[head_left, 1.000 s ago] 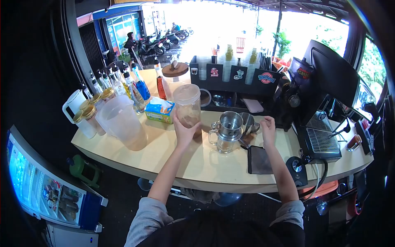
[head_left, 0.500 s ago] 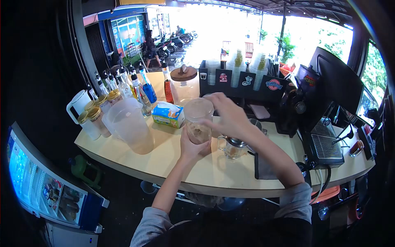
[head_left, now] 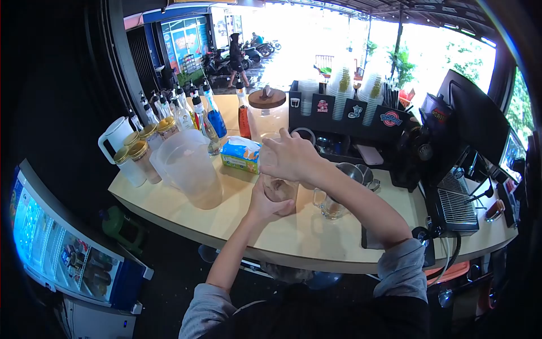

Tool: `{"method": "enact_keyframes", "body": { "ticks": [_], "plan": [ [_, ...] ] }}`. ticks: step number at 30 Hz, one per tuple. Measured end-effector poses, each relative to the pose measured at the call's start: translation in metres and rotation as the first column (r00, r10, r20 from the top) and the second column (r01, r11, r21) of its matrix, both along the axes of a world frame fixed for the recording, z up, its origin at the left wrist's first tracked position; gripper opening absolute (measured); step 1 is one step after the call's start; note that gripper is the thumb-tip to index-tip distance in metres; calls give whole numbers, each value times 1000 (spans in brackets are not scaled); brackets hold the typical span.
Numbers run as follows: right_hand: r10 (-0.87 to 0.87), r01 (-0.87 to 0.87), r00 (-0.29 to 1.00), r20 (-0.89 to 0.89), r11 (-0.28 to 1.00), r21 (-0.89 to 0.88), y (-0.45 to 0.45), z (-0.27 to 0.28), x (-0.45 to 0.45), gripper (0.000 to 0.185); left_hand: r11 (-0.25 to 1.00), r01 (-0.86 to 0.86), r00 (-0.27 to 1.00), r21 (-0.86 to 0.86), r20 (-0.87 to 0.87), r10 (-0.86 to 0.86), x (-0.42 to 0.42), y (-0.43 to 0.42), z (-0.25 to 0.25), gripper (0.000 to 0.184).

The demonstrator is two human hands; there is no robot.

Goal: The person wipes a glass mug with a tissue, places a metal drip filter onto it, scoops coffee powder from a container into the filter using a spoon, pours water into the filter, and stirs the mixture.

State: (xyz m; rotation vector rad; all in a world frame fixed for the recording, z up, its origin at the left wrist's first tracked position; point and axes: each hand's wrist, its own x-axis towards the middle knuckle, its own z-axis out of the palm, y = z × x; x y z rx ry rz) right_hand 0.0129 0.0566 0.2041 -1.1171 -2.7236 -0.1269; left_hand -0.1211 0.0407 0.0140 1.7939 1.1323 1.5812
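Note:
A clear jar (head_left: pixel 279 191) with brownish powdery contents stands at the counter's middle. My left hand (head_left: pixel 264 204) is wrapped round its lower part, thumb across the front. From above, my right hand (head_left: pixel 294 157) grips its translucent top (head_left: pixel 267 159), fingers curled over the rim; whether that top is still seated cannot be made out. Just right of the jar is a glass mug (head_left: pixel 332 208), partly behind my right forearm. A tissue box (head_left: pixel 241 155) sits behind and left of the jar, and a frosted plastic pitcher (head_left: pixel 192 169) stands farther left.
Pump bottles (head_left: pixel 214 116) and gold-lidded jars (head_left: pixel 139 151) line the counter's left side. Behind are a wooden-lidded jar (head_left: pixel 267 100) and a black cup rack (head_left: pixel 339 107). An espresso machine (head_left: pixel 456 200) stands right. A person (head_left: pixel 236 59) walks outside.
My right hand has closed in on the jar's top and sits lower over it. The view has shifted, so the counter appears farther right. The person outside has moved right.

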Motion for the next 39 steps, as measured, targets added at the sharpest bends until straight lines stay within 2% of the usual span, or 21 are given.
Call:
{"method": "enact_keyframes", "body": {
  "ticks": [5,7,8,10,11,13,14,16,17,18,20,21,22,23,25,26,28,29,31,35,39],
  "plan": [
    [156,-157,988,-16,987,-24,6,3,2,75,995,93,995,-47,-16,-94,-19,-2,4,89],
    [274,-286,957,-95,944,-165,6,12,0,75,988,133,991,-79,-3,-133,-31,-3,5,88],
    [270,-283,958,-97,945,-165,11,14,-2,75,979,169,986,-112,13,-169,-37,-4,5,87],
    [348,-391,912,-216,896,-209,16,17,-10,74,979,156,987,-133,-7,-158,-45,-6,9,87],
    [346,-390,912,-218,896,-210,17,16,-15,74,979,138,989,-153,-26,-144,-50,-8,10,86],
    [187,-266,940,-287,926,-267,8,22,-26,74,982,121,992,-145,-31,-126,-60,-2,4,88],
    [183,-261,941,-285,927,-268,8,20,-31,74,986,100,994,-134,-32,-106,-64,2,0,89],
    [127,-198,808,-575,978,-62,13,16,-41,74,990,110,994,-93,22,-109,-71,5,1,89],
    [159,-131,662,-733,987,96,30,-3,-50,74,992,112,991,-52,75,-108,-74,6,2,89],
    [159,-129,666,-729,987,97,26,-4,-51,74,992,114,991,-49,80,-110,-77,9,-3,89],
    [17,-62,473,-881,998,-14,15,-8,-51,73,998,-58,995,36,83,55,-82,15,-12,89],
    [20,-1,364,-931,1000,20,20,-24,-54,78,998,-53,995,40,86,49,-82,15,-12,89],
    [19,6,366,-930,1000,22,22,-39,-56,78,995,-78,991,60,112,71,-80,14,-10,88],
    [-13,105,313,-950,994,21,22,-55,-56,79,992,-103,986,78,139,91,-78,12,-8,87],
    [-93,197,140,-986,978,-64,25,-90,-58,81,990,-125,984,71,140,114,-74,4,1,86],
    [-99,198,141,-985,978,-70,25,-107,-56,81,986,-154,980,61,136,145,-74,0,3,86],
    [-242,218,190,-952,955,-199,33,-137,-47,81,986,-157,981,59,124,149,-76,4,-3,86],
    [-243,216,187,-952,955,-201,39,-150,-46,81,986,-158,983,58,109,151,-78,6,-5,85],
    [-471,296,218,-855,867,-402,52,-175,-42,77,983,-173,982,67,83,167,-79,6,-4,86],
    [-466,360,198,-862,853,-378,70,-207,-41,71,979,-188,981,83,62,183,-77,3,1,88],
    [-451,397,261,-853,856,-331,76,-223,-36,67,977,-202,979,67,31,201,-79,2,1,89]
  ]
}}
